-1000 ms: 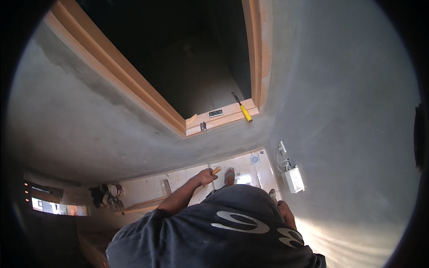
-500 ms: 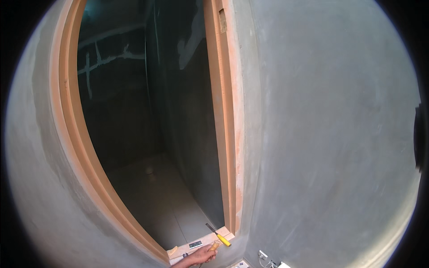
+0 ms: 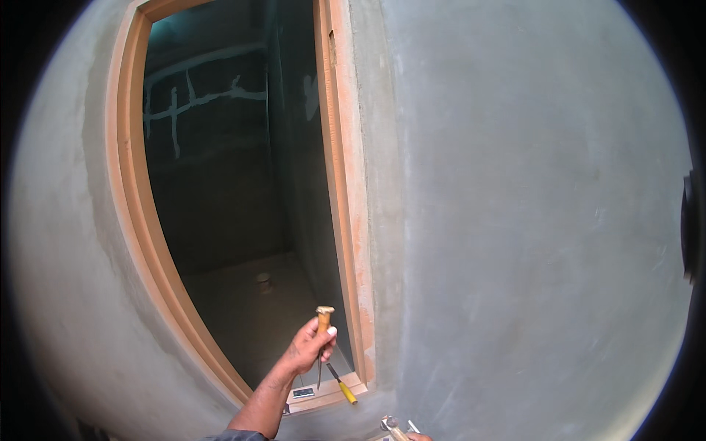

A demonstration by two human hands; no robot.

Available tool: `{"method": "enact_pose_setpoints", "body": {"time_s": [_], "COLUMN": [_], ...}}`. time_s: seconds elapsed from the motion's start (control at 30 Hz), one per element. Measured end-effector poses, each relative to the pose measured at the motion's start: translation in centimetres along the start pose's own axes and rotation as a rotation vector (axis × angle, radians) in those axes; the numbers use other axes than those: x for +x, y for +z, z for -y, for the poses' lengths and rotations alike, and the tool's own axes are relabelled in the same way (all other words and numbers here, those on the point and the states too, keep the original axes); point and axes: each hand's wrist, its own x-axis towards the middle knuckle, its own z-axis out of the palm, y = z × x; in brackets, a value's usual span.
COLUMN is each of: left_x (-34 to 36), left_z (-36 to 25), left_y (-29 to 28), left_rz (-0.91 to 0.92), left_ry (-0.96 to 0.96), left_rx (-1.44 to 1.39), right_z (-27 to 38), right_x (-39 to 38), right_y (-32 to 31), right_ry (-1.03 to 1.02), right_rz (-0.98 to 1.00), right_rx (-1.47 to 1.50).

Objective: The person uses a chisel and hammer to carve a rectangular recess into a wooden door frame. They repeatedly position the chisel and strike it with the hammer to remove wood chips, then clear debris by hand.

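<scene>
My left hand [image 3: 307, 348] is closed round the wooden handle of a chisel [image 3: 324, 320]. The handle's flared, battered top points up, and its thin dark metal shaft points down over the door sill. Below and to the right, a yellow-handled chisel [image 3: 343, 386] lies across the sill [image 3: 327, 400], its dark blade toward the dark room. A small dark rectangular plate [image 3: 303, 393] rests on the sill beside my left forearm. At the lower edge my right hand [image 3: 419, 436] shows only in part, on the wooden handle of a hammer [image 3: 393, 426] with a metal head.
A bare wooden door frame [image 3: 340, 220] surrounds the opening, with a recess [image 3: 332, 48] cut high in its right jamb. Grey plastered walls [image 3: 515, 220] stand on both sides. On the room's floor beyond is a small pale round object [image 3: 264, 281].
My left hand has risen from the sill and turned the chisel upright. The hammer and part of my right hand have come into view at the lower edge. The view has shifted.
</scene>
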Motion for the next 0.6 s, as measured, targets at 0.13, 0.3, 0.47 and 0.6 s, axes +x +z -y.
{"method": "enact_pose_setpoints", "body": {"time_s": [0.13, 0.3, 0.47, 0.6], "left_x": [-0.6, 0.1, 2.0, 3.2], "left_z": [-2.7, -5.7, -10.4, -15.7], "left_y": [0.7, 0.1, 0.4, -1.3], "left_rz": [-0.102, -0.083, 0.083, 0.205], "left_ry": [0.152, 0.382, 0.719, 0.894], "left_rx": [-0.038, -0.148, -0.192, -0.15], "right_z": [1.0, 1.3, 0.9, 3.4], "right_x": [-2.0, -2.2, -2.3, -2.3], "right_y": [-0.4, -0.9, -0.8, 0.5], "right_ry": [-0.014, 0.022, -0.038, -0.029], "right_rz": [0.02, -0.028, -0.022, -0.083], "right_rx": [-0.069, -0.166, -0.249, -0.298]}}
